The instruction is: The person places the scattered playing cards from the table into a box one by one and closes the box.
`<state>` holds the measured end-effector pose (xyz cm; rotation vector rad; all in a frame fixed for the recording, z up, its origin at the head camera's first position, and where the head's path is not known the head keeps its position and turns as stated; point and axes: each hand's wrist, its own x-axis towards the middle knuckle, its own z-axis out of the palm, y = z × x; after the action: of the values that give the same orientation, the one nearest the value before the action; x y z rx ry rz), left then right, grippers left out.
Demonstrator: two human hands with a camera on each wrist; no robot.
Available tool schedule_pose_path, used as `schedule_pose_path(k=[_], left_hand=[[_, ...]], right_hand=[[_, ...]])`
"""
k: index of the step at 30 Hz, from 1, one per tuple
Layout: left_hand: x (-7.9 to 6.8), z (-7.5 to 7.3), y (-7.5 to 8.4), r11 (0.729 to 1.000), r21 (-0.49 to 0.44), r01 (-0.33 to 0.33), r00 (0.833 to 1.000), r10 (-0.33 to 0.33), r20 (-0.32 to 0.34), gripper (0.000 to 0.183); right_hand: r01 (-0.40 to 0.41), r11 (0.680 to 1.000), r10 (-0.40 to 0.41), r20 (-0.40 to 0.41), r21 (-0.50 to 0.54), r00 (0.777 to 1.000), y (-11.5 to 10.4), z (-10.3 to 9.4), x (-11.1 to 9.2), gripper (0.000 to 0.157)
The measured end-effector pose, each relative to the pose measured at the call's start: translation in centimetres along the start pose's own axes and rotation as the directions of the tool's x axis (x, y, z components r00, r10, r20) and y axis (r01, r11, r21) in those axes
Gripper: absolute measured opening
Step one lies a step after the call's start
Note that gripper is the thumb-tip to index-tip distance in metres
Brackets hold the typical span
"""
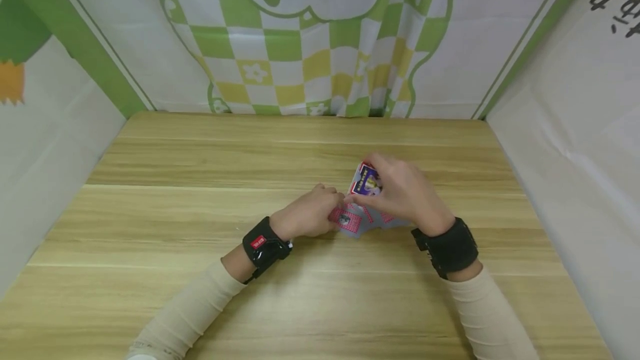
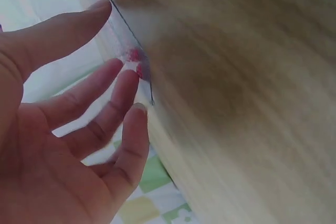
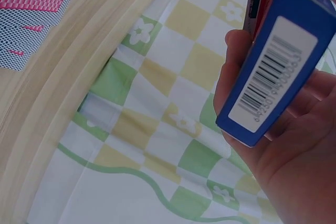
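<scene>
My right hand grips a small box with its thumb along the near side and fingers over the far side. The box's end is blue with a white barcode label. Below it on the table is a flat grey dotted sheet with pink patterned panels, one bearing an oval portrait. My left hand is at the sheet's left side, its fingertips close to the box's lower corner. In the left wrist view, the left fingers bend loosely at the sheet's edge, thumb well apart from them.
The wooden table runs to a back edge against a green-and-yellow checked cloth. White cloth walls stand along the right and left sides. Both wrists carry black straps.
</scene>
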<state>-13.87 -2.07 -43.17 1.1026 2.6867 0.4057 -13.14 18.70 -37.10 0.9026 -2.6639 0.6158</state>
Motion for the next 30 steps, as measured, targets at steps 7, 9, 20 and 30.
schedule_pose_path(k=[7,9,20,30], left_hand=[[-0.1,0.1,-0.3,1.0,0.005,0.006,1.0,-0.006,0.0,0.06],[-0.1,0.0,-0.4,1.0,0.002,0.01,1.0,-0.01,-0.003,0.059],[-0.2,0.1,-0.2,0.988,-0.125,0.089,0.988,-0.071,0.139,0.05],[-1.4,-3.5,-1.8,0.844,-0.536,-0.012,0.994,0.067,0.083,0.024]], right_hand=[[0.019,1.0,-0.019,0.003,0.0,1.0,-0.1,0.3,-0.1,0.062],[0.019,1.0,-0.019,0.009,0.003,1.0,-0.1,0.3,-0.1,0.062],[0.006,1.0,-0.007,0.043,0.015,0.999,-0.2,0.4,-0.2,0.064],[0.004,1.0,-0.004,0.008,-0.005,1.0,0.0,0.1,-0.2,0.065]])
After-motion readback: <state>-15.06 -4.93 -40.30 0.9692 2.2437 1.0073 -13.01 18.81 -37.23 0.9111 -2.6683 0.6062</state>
